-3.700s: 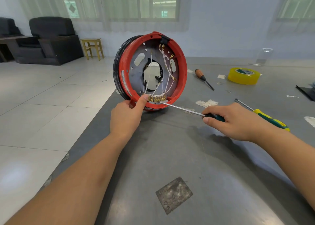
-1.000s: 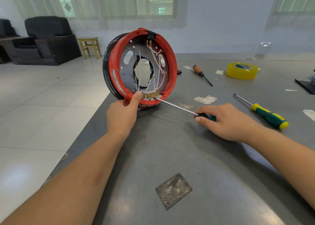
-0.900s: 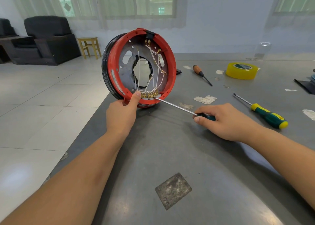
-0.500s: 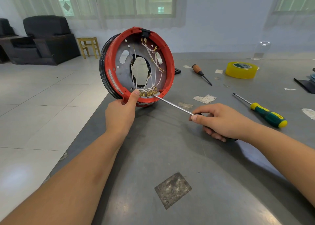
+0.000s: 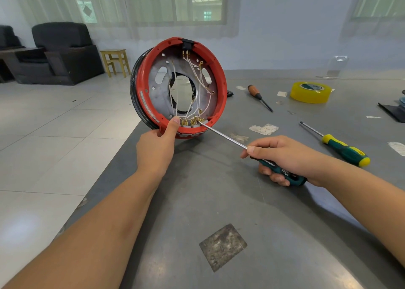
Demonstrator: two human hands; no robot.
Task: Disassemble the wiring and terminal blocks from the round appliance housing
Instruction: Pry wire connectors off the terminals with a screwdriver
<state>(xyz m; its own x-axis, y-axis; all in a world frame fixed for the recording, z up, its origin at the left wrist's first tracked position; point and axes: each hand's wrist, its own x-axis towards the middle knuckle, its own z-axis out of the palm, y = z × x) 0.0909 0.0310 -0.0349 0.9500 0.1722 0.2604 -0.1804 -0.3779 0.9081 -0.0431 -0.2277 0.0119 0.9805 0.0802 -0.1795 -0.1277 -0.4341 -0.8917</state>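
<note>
A: The round red plastic housing with its grey metal plate [image 5: 178, 87] stands on edge near the bench's left edge, open face turned toward the person. The left hand [image 5: 156, 149] grips the lower rim, thumb pressed up beside the row of brass terminal connectors [image 5: 192, 121].

B: And the right hand [image 5: 282, 159] is wrapped around the dark green handle of the long steel-shafted screwdriver [image 5: 221, 133]. The shaft runs up and to the left, its tip touching the right end of that terminal row.

A: That's the line that matters. The terminals lie ahead and left of the right hand, just beside the left thumb, so the left hand is nearer; the tool bridges the gap.

B: Thin white wires [image 5: 192, 85] fan up from the terminals to a black clip at the top of the rim.

A: Grey metal bench [image 5: 219, 201], scuffed and taped. A yellow-and-green screwdriver [image 5: 341, 149] lies right, a wooden-handled one [image 5: 258, 96] and a yellow tape roll [image 5: 310, 92] toward the far edge.

B: Tiled floor left, a black armchair [image 5: 63, 52] and wooden stool [image 5: 115, 61] by curtained windows.
</note>
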